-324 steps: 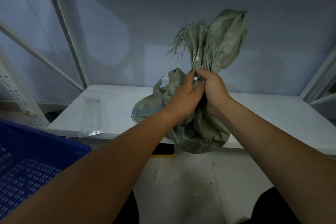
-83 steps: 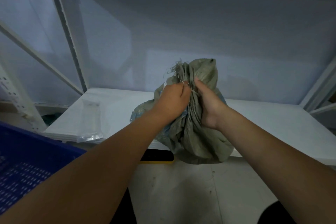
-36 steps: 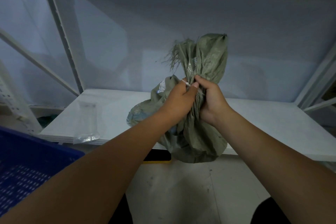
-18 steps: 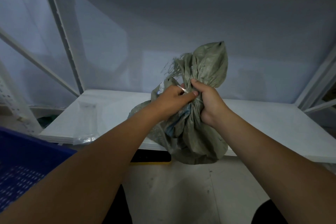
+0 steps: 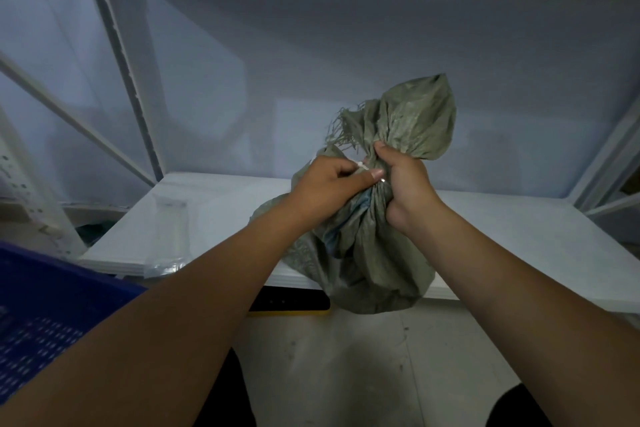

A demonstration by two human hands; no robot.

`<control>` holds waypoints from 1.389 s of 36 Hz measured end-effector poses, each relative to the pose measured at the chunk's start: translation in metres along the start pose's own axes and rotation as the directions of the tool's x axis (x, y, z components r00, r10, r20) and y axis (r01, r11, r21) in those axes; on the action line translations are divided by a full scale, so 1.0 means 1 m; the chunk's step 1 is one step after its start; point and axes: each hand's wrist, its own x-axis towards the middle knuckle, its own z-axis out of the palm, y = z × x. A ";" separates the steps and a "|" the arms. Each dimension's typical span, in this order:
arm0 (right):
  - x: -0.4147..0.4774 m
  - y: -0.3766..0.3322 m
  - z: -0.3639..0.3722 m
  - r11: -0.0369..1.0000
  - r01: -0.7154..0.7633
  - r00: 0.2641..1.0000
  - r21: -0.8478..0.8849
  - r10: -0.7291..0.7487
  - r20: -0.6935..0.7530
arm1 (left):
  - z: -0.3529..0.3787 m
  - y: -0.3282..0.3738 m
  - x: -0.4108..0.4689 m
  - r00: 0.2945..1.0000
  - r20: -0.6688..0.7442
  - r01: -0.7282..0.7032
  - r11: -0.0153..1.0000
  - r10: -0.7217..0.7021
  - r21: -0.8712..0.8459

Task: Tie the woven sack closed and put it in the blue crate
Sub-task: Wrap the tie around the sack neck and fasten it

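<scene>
right hand [image 5: 405, 184] and left hand [image 5: 325, 184] meet above the white worktop [image 5: 519, 229], which spans the view. the blue crate [image 5: 41, 305] sits low at the left, well apart from the green woven sack [image 5: 374, 253], whose body sags over the worktop's front edge. a clear plastic bag [image 5: 169, 236] lies on the worktop's left end. the right hand clenches the sack's gathered neck; the left hand pinches a thin white tie [image 5: 362, 166] beside it.

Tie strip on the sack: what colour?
White. Head view: the tie strip, pinched by the left hand against the sack.
</scene>
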 end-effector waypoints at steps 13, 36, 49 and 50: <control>-0.003 -0.002 -0.005 1.000 0.003 0.999 -0.007 -0.003 -0.042 | -0.004 -0.003 0.007 0.996 -0.085 -0.034 0.999 0.031 -0.039; -0.007 -0.002 -0.006 0.997 0.000 0.991 0.078 0.010 -0.135 | 0.004 -0.009 0.004 0.992 0.041 0.103 0.953 -0.119 0.284; -0.008 0.001 0.001 0.961 -0.072 0.984 -0.268 0.025 -0.175 | -0.006 -0.014 0.008 0.942 -0.094 0.325 0.945 -0.323 0.013; -0.008 0.002 -0.001 0.948 -0.065 0.983 -0.311 0.007 -0.185 | -0.006 -0.014 0.008 0.944 -0.104 0.316 0.949 -0.314 -0.002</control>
